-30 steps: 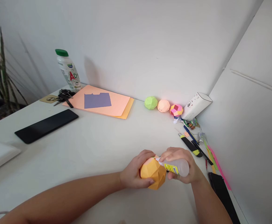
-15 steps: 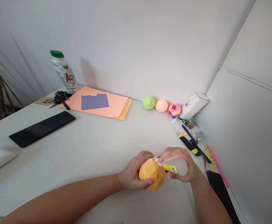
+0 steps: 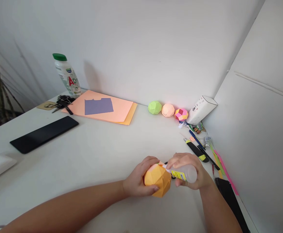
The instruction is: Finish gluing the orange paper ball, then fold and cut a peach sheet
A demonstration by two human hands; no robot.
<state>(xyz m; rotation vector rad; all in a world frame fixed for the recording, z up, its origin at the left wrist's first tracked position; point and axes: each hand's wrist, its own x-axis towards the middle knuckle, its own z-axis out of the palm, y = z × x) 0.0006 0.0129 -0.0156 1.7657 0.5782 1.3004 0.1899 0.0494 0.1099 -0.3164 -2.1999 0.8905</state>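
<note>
My left hand (image 3: 136,181) is wrapped round an orange faceted paper ball (image 3: 157,180) just above the white table (image 3: 100,152). My right hand (image 3: 192,171) grips a small clear glue bottle (image 3: 184,173) with a yellow label, lying sideways. The bottle's white tip touches the top of the ball. Both hands are closed on what they hold, near the table's front right.
Green (image 3: 154,107), peach (image 3: 168,110) and pink-yellow (image 3: 181,114) paper balls line the back wall beside a white box (image 3: 202,109). Pens, a cutter (image 3: 197,150) and paper strips lie at right. Paper sheets (image 3: 102,108), a bottle (image 3: 66,76), keys (image 3: 63,102) and a black phone (image 3: 44,133) sit at left.
The hands, ball and glue bottle stay almost still. The view has drifted slightly, so the background things sit a little more to the left.
</note>
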